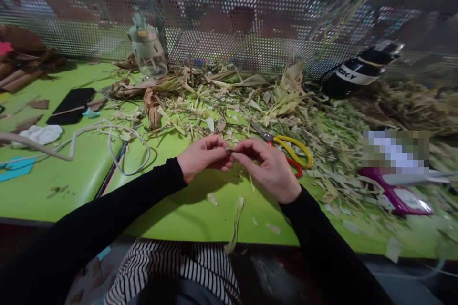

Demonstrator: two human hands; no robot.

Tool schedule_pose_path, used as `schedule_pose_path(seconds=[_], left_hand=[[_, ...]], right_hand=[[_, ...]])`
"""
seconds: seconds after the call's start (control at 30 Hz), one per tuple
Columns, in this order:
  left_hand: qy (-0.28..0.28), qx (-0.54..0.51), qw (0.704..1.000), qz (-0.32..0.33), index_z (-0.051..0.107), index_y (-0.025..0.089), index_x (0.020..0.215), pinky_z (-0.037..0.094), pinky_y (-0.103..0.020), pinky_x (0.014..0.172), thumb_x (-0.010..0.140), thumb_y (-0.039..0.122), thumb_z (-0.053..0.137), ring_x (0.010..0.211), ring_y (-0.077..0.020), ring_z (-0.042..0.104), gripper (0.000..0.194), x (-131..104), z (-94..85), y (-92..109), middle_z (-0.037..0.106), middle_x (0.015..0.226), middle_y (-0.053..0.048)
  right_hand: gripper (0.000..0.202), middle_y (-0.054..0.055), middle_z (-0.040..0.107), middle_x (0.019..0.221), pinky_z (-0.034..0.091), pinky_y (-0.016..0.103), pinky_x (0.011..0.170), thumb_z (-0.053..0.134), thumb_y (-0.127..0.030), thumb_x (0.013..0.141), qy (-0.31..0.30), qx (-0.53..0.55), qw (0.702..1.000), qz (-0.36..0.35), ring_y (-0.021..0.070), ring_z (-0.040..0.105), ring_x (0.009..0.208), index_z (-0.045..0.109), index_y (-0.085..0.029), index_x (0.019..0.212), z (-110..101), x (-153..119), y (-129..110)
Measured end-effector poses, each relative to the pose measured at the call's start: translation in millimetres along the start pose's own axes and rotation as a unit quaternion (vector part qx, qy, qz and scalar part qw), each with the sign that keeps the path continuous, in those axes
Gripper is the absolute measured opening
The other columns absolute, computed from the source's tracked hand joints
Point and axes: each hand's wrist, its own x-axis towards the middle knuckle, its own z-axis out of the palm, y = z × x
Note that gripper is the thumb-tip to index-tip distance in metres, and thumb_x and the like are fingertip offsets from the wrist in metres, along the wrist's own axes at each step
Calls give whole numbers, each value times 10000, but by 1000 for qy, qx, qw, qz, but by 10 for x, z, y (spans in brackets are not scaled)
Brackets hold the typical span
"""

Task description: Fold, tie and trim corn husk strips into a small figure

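My left hand (209, 153) and my right hand (265, 164) meet over the green table. Fingertips of both pinch a small husk strip (230, 150), mostly hidden between them. A thin pale end hangs below my right fingers. Just behind my right hand lie scissors (294, 150) with one yellow and one red handle, partly covered by that hand. Closer to me, a longer husk strip (236, 224) lies across the table's front edge. Beyond my hands spreads a heap of shredded corn husk (218, 100), with larger whole leaves (286, 97) on it.
A clear bottle with a green lid (147, 50) stands by the perforated metal screen (222, 24). A black bottle (358, 74) leans at the right, above a purple-cased phone (404, 195). To the left are a black phone (71, 106) and a looped white cable (123, 171).
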Motion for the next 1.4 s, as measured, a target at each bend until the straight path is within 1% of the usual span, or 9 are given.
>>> schedule_pose_path(seconds=[0.13,0.33,0.57,0.7,0.8,0.9,1.1,1.27,1.4], left_hand=[[-6,73,994,84,501,134,784,504,-235,625,783,173,600,588,-84,616,106,-48,22,0,634,635,-5],[34,247,947,201,561,129,812,444,-182,566,736,202,636,589,-63,561,129,-101,18,-10,623,709,-7],[37,116,984,132,523,137,735,454,-184,549,710,75,582,529,-57,567,89,-60,45,-3,586,582,33],[61,28,995,72,526,132,747,504,-213,603,741,57,569,588,-75,629,87,-9,-23,60,613,639,28],[77,-24,996,43,506,131,738,526,-242,670,756,53,577,640,-87,653,107,14,-103,122,647,667,6],[61,-35,997,41,510,125,739,531,-249,684,764,51,583,638,-84,651,107,12,-135,155,672,678,-14],[55,-13,998,35,566,99,768,531,-216,628,768,35,581,583,-69,633,65,24,-147,148,670,653,-24],[55,-30,998,27,544,110,741,533,-227,644,743,11,593,606,-77,644,110,52,-194,170,657,650,-12],[55,-16,998,32,529,117,756,519,-221,637,734,11,589,603,-71,638,124,44,-209,187,645,666,-1]], right_hand=[[161,14,612,738,484,251,578,611,-325,802,12,98,993,59,121,560,628,590,-170,839,4,18,18],[206,-9,575,702,453,222,532,649,-347,769,7,180,978,103,87,506,566,593,-161,836,8,27,40],[172,9,615,762,497,255,612,629,-341,789,29,128,991,32,123,578,666,585,-184,841,96,31,31],[243,45,638,839,507,292,603,539,-413,840,33,-56,998,23,156,599,691,582,-189,922,-172,-6,150],[240,76,622,757,486,370,589,544,-408,796,47,-355,933,30,223,584,660,587,-175,832,-547,-86,390],[153,64,595,647,459,361,522,542,-323,735,-12,-475,878,51,234,574,573,564,-177,775,-797,-145,577],[156,68,611,647,437,322,429,570,-296,658,-46,-445,885,128,222,580,509,534,-189,765,-866,-129,389],[278,81,678,822,517,356,547,574,-308,700,-68,-326,940,68,251,654,668,544,-205,957,-935,-234,194],[387,68,669,805,525,377,541,633,-481,679,-77,-339,935,66,253,647,645,537,-211,940,-884,-278,111]])
